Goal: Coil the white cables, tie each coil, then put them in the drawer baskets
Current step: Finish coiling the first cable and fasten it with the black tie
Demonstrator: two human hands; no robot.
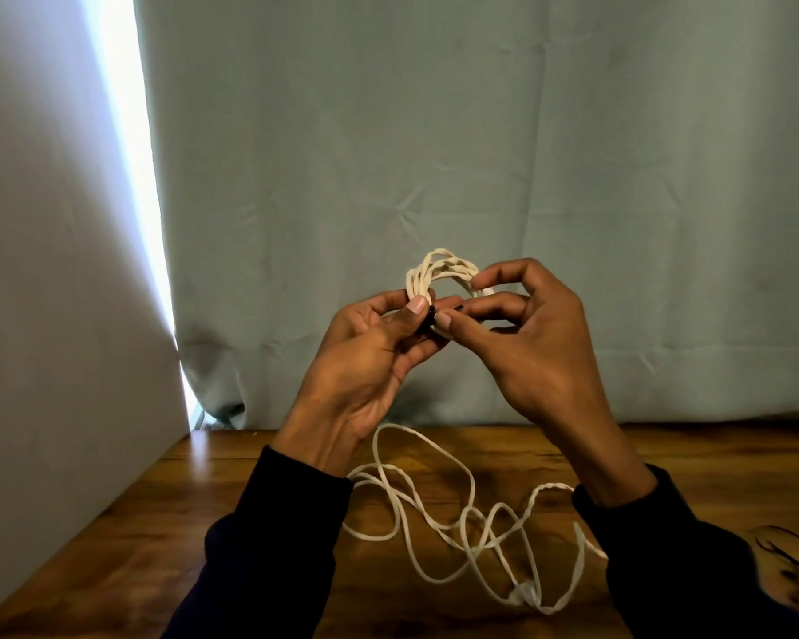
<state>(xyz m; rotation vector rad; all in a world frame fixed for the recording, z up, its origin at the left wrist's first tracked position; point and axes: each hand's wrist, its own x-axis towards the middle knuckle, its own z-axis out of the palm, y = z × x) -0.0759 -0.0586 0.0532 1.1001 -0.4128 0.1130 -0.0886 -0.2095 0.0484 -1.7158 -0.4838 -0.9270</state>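
A small coil of white cable [439,269] is held up in front of the curtain, above the table. My left hand [370,362] grips the coil's left side, thumb pressed on the strands. My right hand [522,329] pinches a thin black tie [430,315] at the coil, right beside my left thumb, with its upper fingers touching the coil's right side. A second white cable [434,514] lies loose and tangled on the wooden table [158,523] below my hands. The drawer baskets are out of view.
A grey-green curtain [480,131] hangs behind the table. A white panel [42,269] stands at the left edge. Several thin black ties [794,560] lie at the table's right edge.
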